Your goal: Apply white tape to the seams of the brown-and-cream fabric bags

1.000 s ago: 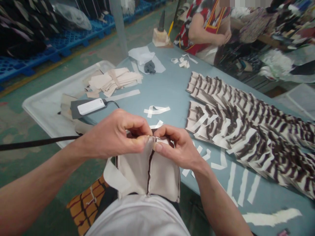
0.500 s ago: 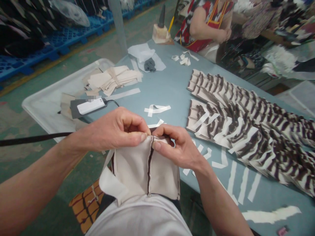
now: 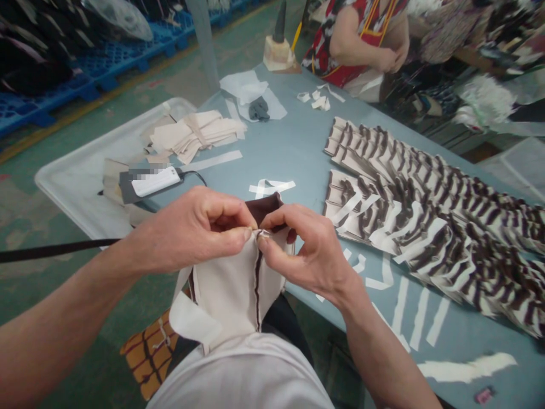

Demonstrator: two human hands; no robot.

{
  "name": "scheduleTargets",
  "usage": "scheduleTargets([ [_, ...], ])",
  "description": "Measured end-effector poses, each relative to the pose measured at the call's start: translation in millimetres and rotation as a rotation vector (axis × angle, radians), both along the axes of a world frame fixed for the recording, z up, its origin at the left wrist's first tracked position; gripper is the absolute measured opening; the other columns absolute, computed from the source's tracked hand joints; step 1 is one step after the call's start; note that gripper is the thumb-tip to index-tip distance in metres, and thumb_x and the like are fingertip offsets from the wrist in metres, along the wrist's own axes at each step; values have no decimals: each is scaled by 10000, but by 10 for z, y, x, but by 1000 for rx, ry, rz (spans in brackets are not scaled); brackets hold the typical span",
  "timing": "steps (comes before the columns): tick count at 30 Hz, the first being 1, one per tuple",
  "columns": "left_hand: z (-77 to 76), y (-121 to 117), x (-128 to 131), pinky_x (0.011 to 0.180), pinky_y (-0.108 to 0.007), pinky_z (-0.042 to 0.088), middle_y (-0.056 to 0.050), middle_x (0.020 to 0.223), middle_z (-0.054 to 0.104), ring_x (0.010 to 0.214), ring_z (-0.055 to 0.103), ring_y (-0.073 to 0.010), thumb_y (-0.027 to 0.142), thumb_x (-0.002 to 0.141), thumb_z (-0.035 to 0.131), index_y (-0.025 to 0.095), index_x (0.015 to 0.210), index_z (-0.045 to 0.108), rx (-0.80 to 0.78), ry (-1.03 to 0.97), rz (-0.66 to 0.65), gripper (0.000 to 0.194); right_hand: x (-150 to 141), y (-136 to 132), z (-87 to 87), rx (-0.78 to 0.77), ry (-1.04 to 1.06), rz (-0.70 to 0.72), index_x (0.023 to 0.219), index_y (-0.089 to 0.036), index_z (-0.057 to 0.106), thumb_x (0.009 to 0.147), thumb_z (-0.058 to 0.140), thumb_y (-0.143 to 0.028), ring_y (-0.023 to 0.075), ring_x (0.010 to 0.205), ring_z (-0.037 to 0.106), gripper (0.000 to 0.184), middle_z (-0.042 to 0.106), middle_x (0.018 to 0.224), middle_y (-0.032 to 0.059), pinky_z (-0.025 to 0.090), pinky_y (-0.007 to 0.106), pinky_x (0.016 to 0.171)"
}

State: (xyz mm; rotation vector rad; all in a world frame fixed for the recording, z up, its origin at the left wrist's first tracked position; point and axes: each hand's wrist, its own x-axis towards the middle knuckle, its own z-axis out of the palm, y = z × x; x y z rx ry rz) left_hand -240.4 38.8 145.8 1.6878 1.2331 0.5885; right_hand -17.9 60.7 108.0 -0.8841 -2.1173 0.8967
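Observation:
Between my hands is a cream fabric piece (image 3: pixel 227 289) with a dark brown seam down its middle and a brown inner side showing at the top. My left hand (image 3: pixel 204 224) pinches its upper edge just left of the seam. On the other side of the seam, my right hand (image 3: pixel 302 241) grips the same edge between thumb and bent fingers. The two sets of fingertips almost meet at the seam's top. A white strip (image 3: pixel 193 318) hangs from the piece's left side. Its lower end rests against my white shirt (image 3: pixel 238 378).
Rows of similar cream and brown pieces (image 3: pixel 426 221) cover the table's right side, with white strips on some. Loose white strips (image 3: pixel 421 318) lie nearer me. At left are a cream fabric bundle (image 3: pixel 200 133) and a white power bank (image 3: pixel 155 180). Another person (image 3: pixel 357 42) sits across the table.
The piece's right part has folded back and narrowed, and its brown inner side now shows above my fingers. My right hand has shifted slightly left, still gripping the edge.

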Motion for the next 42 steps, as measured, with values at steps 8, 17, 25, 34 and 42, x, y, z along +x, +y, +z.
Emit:
scheduleTargets([
  [8,-69,-51,11,526,-172,408,24,637,685,562,561,-102,235,849,623,168,779,775,128,-92,12,181,-44,43,66,-324,33,78,826,-205,676,844,686,-258,116,654,593,56,701,765,-31,482,256,640],
  [17,-279,2,-108,518,-189,416,13,625,659,546,534,-108,310,835,754,169,756,705,-133,-230,-12,169,-76,43,100,-361,-2,117,831,-192,689,848,715,-248,108,660,585,64,689,754,-39,463,251,628],
  [25,-183,-85,2,484,-154,402,41,606,632,532,501,-85,303,769,702,168,718,694,-191,-231,132,145,-67,33,128,-314,32,152,844,-185,691,870,682,-219,99,681,620,44,719,779,-39,505,233,683],
  [34,-92,-175,97,501,-134,420,38,610,653,556,527,-79,265,744,650,163,674,719,-74,-180,220,142,-43,65,172,-307,18,176,845,-167,717,879,639,-212,119,700,667,97,746,783,-9,541,225,694],
  [42,-149,-156,46,480,-160,413,31,595,627,537,511,-91,314,752,680,162,696,714,-121,-192,234,166,-33,67,157,-307,10,180,866,-169,737,871,605,-148,104,664,649,134,757,782,-22,495,203,627],
])
